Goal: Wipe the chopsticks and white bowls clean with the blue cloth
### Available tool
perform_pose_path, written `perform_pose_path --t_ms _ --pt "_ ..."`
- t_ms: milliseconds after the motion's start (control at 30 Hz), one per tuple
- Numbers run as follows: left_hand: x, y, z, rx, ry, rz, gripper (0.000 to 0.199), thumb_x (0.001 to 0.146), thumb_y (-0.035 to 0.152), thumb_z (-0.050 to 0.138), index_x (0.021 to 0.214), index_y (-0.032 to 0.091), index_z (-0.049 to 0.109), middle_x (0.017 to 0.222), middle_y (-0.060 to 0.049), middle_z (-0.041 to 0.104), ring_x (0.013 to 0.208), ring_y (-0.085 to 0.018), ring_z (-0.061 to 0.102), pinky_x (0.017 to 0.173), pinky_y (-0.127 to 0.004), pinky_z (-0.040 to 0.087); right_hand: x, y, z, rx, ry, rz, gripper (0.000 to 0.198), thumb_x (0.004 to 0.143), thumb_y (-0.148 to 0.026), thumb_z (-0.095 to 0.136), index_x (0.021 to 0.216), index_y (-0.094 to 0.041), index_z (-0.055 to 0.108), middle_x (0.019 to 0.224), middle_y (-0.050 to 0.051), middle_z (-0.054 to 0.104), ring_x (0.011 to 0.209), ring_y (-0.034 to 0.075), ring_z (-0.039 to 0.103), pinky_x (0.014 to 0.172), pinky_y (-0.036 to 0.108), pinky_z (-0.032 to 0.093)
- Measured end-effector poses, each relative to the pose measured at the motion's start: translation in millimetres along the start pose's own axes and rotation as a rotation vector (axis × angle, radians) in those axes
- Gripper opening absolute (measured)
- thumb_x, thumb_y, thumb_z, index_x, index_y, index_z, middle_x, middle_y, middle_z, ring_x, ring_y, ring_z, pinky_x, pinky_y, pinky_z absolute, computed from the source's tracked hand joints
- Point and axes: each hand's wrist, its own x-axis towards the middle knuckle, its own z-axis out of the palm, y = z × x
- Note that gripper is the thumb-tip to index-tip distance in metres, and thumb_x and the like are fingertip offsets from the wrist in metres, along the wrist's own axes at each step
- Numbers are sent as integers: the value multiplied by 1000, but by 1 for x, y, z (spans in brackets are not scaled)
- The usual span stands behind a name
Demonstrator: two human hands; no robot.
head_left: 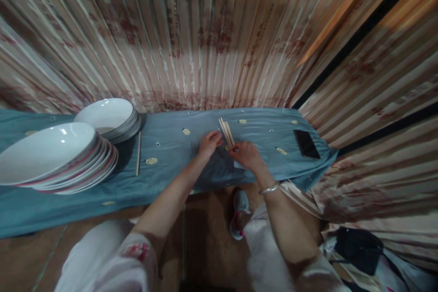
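Observation:
Several pale wooden chopsticks lie close together in a narrow bundle above the cloth, their far tips slightly fanned. My right hand is closed around the near end of this bundle, and a silver bangle circles that wrist. To the left of the chopsticks is my left hand, its fingers loosely curved and apart, with nothing visible in it. A small white item, partly hidden, lies beneath my right hand. One single chopstick rests alone on the cloth, farther left.
A blue-green cloth with yellow pineapple prints covers the long table. Stacked white bowls and larger stacked, tilted bowls stand at the left. A black phone lies near the right end. Pleated curtains hang behind.

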Motion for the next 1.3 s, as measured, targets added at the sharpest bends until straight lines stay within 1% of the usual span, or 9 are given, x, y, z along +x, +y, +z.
perform_pose_path --t_ms 67,133,200,267,400,533,933,1133,1300 --pt "0 -9 7 136 -14 97 33 72 13 68 105 16 69 112 -10 70 102 -22 64 97 -41 48 12 14 -1 -13 -1 86 31 90 -37 52 101 -18 73 104 14 73 96 24 69 81 30 47" --pt "-3 -20 11 455 -69 313 41 73 8 64 113 15 66 126 -12 64 121 -25 55 109 -44 38 23 25 -1 -25 -12 166 32 88 -35 52 104 -16 72 105 15 73 99 26 67 82 32 47" --pt "-9 -32 14 714 -132 465 44 77 10 60 121 15 62 133 -13 60 128 -27 49 112 -47 34 34 33 0 -37 -10 208 34 86 -34 53 107 -14 71 109 17 71 104 27 66 85 32 47" --pt "-14 -41 16 880 -152 516 46 81 13 58 127 15 57 137 -15 57 132 -28 46 110 -49 35 42 36 2 -45 -5 222 36 85 -33 54 110 -12 69 112 19 69 107 28 64 87 33 46" --pt "-22 -44 17 1082 -210 524 46 86 16 53 132 13 52 140 -15 54 136 -27 41 110 -47 33 53 35 8 -60 -35 219 41 85 -31 53 116 -7 65 116 21 68 111 31 63 89 34 47" --pt "-26 -38 16 1153 -248 519 47 88 15 50 136 12 49 143 -17 51 138 -26 38 111 -44 31 59 32 13 -71 -87 215 42 86 -29 53 120 -8 63 116 21 68 111 31 64 88 35 47" --pt "-28 -38 17 1199 -265 535 46 89 16 47 135 11 51 144 -15 51 139 -27 37 111 -44 31 59 32 18 -87 -52 162 35 90 -33 51 114 -12 66 116 19 67 114 29 62 91 35 45" --pt "-28 -38 17 1155 -242 544 46 88 14 48 134 15 51 144 -15 51 138 -26 39 110 -46 32 55 34 15 -73 -38 186 36 89 -37 54 112 -13 67 116 18 68 110 27 63 89 33 45" --pt "-25 -42 16 1049 -205 503 48 87 15 52 134 11 50 142 -18 52 136 -26 42 112 -46 32 43 42 2 -28 -17 190 34 88 -39 57 108 -16 71 112 15 70 108 27 64 88 31 46"
